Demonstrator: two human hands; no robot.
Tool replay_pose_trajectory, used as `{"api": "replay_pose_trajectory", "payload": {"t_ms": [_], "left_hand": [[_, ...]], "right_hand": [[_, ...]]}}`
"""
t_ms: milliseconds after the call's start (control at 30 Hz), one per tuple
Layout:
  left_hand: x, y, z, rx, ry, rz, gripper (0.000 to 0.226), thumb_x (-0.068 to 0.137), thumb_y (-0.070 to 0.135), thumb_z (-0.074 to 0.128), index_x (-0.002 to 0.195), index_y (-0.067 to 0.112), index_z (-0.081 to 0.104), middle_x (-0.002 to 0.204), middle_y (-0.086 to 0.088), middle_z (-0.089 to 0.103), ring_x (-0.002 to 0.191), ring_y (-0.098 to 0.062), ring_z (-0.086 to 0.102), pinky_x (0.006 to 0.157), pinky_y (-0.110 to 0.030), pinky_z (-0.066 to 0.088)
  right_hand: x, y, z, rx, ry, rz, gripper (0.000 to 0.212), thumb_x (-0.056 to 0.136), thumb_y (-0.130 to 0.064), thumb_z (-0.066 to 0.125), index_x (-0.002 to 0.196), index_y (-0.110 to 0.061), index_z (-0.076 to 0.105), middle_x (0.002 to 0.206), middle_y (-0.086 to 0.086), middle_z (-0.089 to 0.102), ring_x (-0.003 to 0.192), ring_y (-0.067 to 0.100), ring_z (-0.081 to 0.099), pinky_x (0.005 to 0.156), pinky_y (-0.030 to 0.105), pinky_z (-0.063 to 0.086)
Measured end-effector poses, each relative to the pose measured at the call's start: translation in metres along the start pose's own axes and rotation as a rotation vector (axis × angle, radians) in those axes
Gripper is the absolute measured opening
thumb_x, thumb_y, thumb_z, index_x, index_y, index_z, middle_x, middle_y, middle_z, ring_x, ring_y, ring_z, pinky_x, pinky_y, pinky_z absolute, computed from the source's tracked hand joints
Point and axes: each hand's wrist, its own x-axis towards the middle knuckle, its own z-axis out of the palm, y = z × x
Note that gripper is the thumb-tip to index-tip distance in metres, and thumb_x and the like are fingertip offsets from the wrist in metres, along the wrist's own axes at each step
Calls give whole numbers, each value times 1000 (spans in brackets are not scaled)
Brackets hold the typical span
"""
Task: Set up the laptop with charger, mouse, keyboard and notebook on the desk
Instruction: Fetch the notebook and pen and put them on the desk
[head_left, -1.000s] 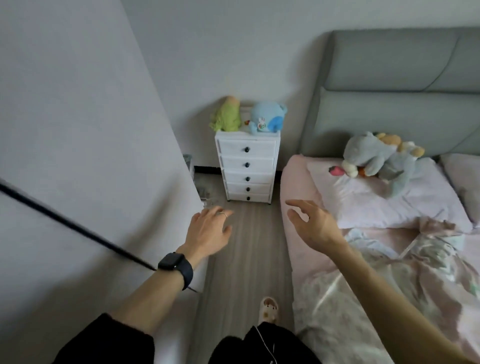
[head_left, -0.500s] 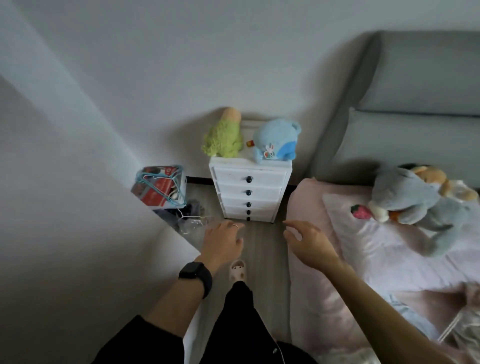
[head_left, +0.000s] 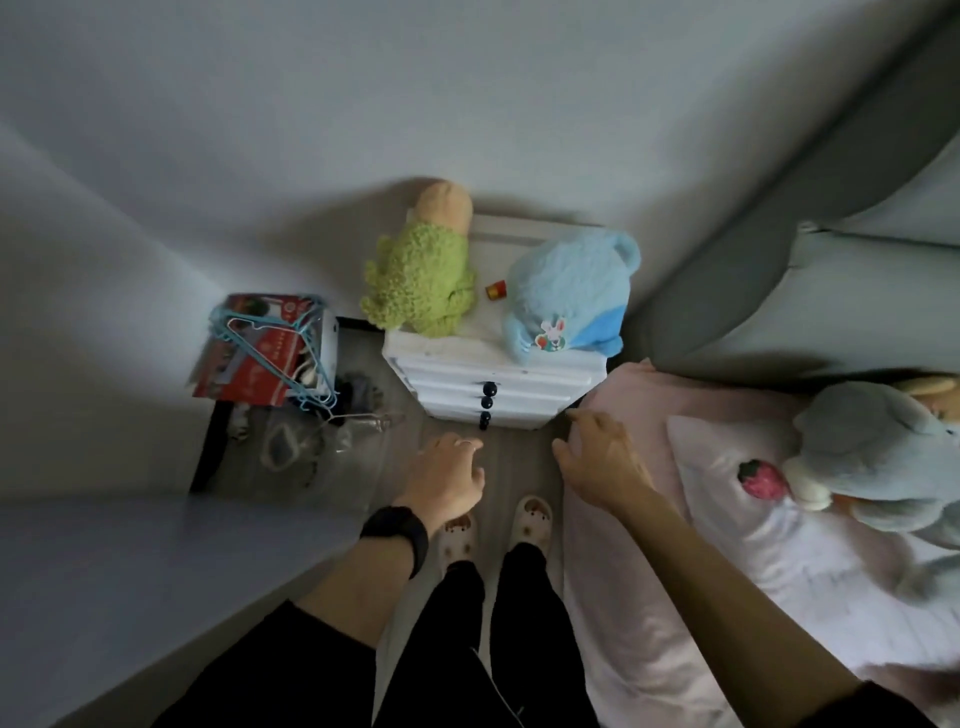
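Finds no laptop, charger, mouse, keyboard or notebook anywhere in view; cannot place them, nor confirm a desk.

Records left hand (head_left: 447, 478) reaching forward low over the floor, fingers relaxed and slightly spread, empty. Records right hand (head_left: 597, 462) likewise empty, fingers loosely parted, near the edge of the bed (head_left: 649, 597) and just short of the white drawer chest (head_left: 498, 374).

Judges the laptop stiff, fairly heavy, fragile at screen and hinge: best lifted lid closed, two hands under the base. Judges the charger cable limp, so better taken by the brick. Expects the mouse light and smooth, the keyboard rigid but light, the notebook light and slightly flexible.

Notes limits:
- Cannot identify the flat grey surface (head_left: 130, 571) at lower left.
- Cannot resolve blurred clutter below the red box with hangers (head_left: 260, 358).
- Sees the grey plush (head_left: 872, 457) cut off at the right edge.
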Motion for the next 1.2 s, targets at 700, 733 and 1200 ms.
{"api": "replay_pose_trajectory", "payload": {"t_ms": [700, 733, 1200], "left_hand": [[148, 20, 41, -1598, 293, -677, 17, 92, 23, 62, 107, 16, 63, 85, 2, 66, 69, -9, 62, 66, -27, 48], [150, 22, 41, -1661, 290, -690, 17, 93, 21, 61, 110, 15, 63, 84, 1, 65, 64, -8, 58, 63, -25, 45], [74, 10, 101, -1732, 236, -817, 25, 96, 19, 61, 118, 7, 64, 81, 2, 64, 56, -7, 45, 51, -21, 36]], "right_hand": [[83, 13, 32, -251, 47, -55, 73, 102, -52, 30, 160, -25, -4, 168, 2, -8, 155, 22, -8, 121, 61, 10], [84, 12, 30, -261, 34, -53, 74, 101, -54, 29, 160, -25, -7, 168, 1, -11, 155, 21, -11, 122, 61, 9], [90, 4, 14, -348, -291, 59, 109, 82, -87, 27, 149, -28, -35, 152, -5, -48, 146, 18, -36, 118, 61, -10]]}}
